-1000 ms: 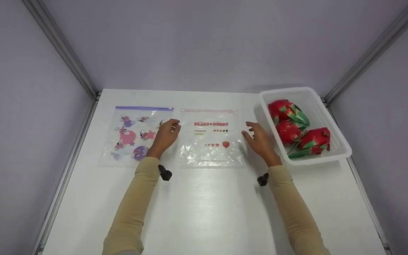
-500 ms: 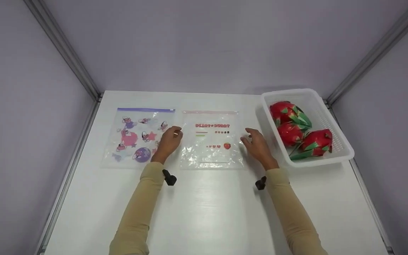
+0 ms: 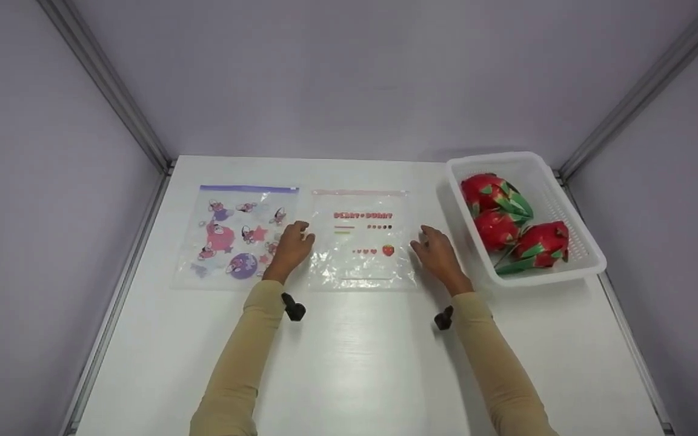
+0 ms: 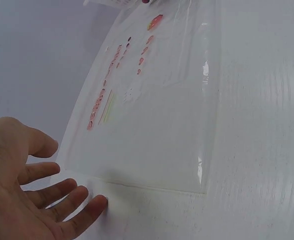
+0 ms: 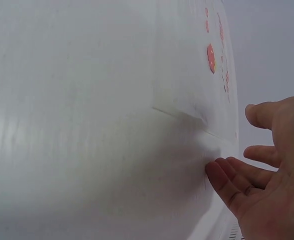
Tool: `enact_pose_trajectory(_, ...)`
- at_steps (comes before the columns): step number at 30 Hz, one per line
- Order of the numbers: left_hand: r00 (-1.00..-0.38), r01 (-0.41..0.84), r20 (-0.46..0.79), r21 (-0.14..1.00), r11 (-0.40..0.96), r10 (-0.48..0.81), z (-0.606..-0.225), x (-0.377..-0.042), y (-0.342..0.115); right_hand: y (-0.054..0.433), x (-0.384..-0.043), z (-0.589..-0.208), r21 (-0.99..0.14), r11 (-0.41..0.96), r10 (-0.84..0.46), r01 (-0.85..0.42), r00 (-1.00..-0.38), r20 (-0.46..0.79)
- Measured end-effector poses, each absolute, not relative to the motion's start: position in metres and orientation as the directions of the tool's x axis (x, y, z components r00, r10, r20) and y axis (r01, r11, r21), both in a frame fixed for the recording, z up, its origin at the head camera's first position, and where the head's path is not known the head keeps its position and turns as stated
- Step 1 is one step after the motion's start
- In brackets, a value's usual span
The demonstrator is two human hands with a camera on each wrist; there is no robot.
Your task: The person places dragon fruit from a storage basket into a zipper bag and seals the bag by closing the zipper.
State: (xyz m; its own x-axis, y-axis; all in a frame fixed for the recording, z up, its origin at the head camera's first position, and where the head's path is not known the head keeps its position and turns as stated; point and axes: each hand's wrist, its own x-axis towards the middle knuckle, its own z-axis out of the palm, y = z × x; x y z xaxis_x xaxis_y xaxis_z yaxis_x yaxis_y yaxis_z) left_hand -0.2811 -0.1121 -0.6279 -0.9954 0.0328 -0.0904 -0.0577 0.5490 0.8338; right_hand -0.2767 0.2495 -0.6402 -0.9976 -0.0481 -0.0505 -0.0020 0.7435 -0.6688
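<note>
Nearest the camera, the left sleeve (image 3: 241, 357) and the right sleeve (image 3: 495, 357), both tan, reach over the white table (image 3: 352, 375) from between seven and eight and between four and five o'clock. The dial is centred on the pink-strip bag (image 3: 358, 264), twelve toward the back wall (image 3: 349, 79). A black wrist device (image 3: 293, 307) projects from the inner side of each cuff.

The left hand (image 3: 290, 249) is at nine o'clock, just beside that bag and over the three o'clock margin of the purple-strip bag (image 3: 220, 237). Its fingers (image 4: 69, 205) are loosely bent and apart. Contact with either bag cannot be determined.

The right hand (image 3: 438, 257) is at three o'clock, just beside the opposite margin. Its thumb and index finger stand apart; the remaining fingertips (image 5: 217, 174) lie close together. Contact with the table cannot be determined.

The pink-strip bag lies flat between the hands, strip along its twelve o'clock edge, printed with red lettering and a strawberry. The purple-strip bag lies flat farther out at nine o'clock, bearing pink and purple figures.

The white basket (image 3: 546, 277) stands between two and three o'clock, containing three red-and-green fruit-shaped items (image 3: 494, 229).
</note>
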Motion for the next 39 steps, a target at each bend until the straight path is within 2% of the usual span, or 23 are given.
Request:
enact_pose_trajectory(9,-0.987,-0.123,-0.160,0.845,0.520,0.027,-0.6287,-0.2818,-0.1092,0.2472,-0.2741,-0.6415,-0.680,0.732,-0.064,-0.038,-0.998,-0.014)
enact_pose_trajectory(19,-0.960,-0.267,-0.279,0.884,0.384,-0.025,-0.6276,-0.2824,-0.1042,0.2467,-0.2731,-0.6417,-0.722,0.692,-0.050,-0.023,-0.999,-0.017)
enact_pose_trajectory(29,-0.956,-0.277,-0.292,0.872,0.404,-0.027,-0.6306,-0.2805,-0.1034,0.2450,-0.2701,-0.6410,-0.728,0.685,-0.037,-0.004,-0.999,-0.029)
enact_pose_trajectory(39,-0.965,-0.246,-0.262,0.909,0.336,0.004,-0.6331,-0.2775,-0.1042,0.2437,-0.2700,-0.6448,-0.763,0.645,-0.068,-0.044,-0.998,0.000)
